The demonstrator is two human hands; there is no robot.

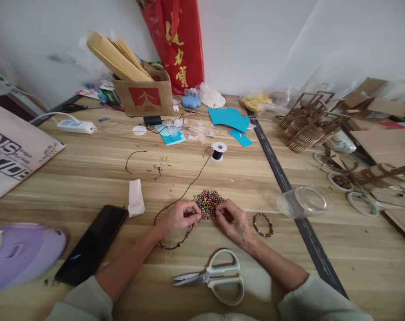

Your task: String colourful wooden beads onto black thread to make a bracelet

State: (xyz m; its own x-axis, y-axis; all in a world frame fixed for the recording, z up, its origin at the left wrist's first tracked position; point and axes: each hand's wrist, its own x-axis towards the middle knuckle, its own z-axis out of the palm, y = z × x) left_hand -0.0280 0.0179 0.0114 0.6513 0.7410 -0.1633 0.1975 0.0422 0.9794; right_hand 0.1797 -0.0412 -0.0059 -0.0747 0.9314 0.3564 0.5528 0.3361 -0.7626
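A pile of small multicoloured beads (pixel 208 203) lies on the wooden table between my hands. My left hand (pixel 179 217) is closed in a pinch at the pile's left edge, on a thin black cord (pixel 161 213). Several beads are strung on the cord's loop (pixel 178 244) below that hand. My right hand (pixel 234 220) touches the pile's right side with thumb and forefinger together; whatever is between them is too small to make out. From a spool (pixel 218 151) behind the pile, the cord runs down to my left hand. A finished-looking bead bracelet (pixel 263 224) rests right of my right hand.
Scissors (pixel 218 276) with pale handles lie in front of me. A black phone (pixel 92 245) and folded white paper (pixel 136 198) are at left, a clear jar (pixel 304 201) at right. Farther back stand a cardboard box (pixel 144 91), blue paper (pixel 228 119) and woven baskets (pixel 305 127).
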